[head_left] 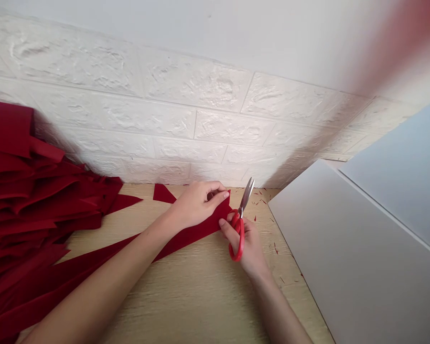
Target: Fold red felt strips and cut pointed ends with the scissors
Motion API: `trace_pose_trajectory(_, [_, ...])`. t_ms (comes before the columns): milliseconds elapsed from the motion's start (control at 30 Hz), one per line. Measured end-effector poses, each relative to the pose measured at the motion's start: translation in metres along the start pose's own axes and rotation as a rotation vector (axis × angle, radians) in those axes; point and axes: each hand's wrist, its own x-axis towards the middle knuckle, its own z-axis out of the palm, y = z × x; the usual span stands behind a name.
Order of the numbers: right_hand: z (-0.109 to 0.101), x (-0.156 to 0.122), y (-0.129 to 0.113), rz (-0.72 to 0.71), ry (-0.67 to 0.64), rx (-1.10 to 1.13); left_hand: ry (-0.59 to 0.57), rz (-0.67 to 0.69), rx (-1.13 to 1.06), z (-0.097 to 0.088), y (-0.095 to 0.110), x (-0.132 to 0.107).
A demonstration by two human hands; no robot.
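Note:
A long strip of dark red fabric [189,237] runs from the lower left to between my two hands. My left hand [198,203] pinches its upper end corner, thumb against fingers. Lower on the same end, my right hand [245,239] holds the cloth's edge by the thumb. Red-handled scissors [241,224] hang in that right hand too, their blades pointing up and away from the cloth, seemingly closed or nearly so. The fingers behind the scissors are partly hidden.
A large heap of red fabric pieces [39,191] fills the left side. One small red piece [164,193] lies by the white brick-patterned wall [172,119]. Red snippets [275,248] are scattered on the wooden table [200,296] near a white panel [344,248] at right.

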Motion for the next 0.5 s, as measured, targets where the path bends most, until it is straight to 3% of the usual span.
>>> trace_pose_trajectory(200, [-0.038, 0.012, 0.001, -0.049, 0.259, -0.301, -0.039, -0.064, -0.062, -0.009, 0.014, -0.011])
trace_pose_trajectory(333, [-0.064, 0.023, 0.008, 0.067, 0.452, -0.644, -0.053, -0.118, 0.283, -0.011, 0.026, -0.028])
trace_pose_trajectory(500, [-0.076, 0.031, 0.017, 0.126, 0.489, -0.715, -0.237, -0.219, 0.657, -0.015, 0.034, -0.065])
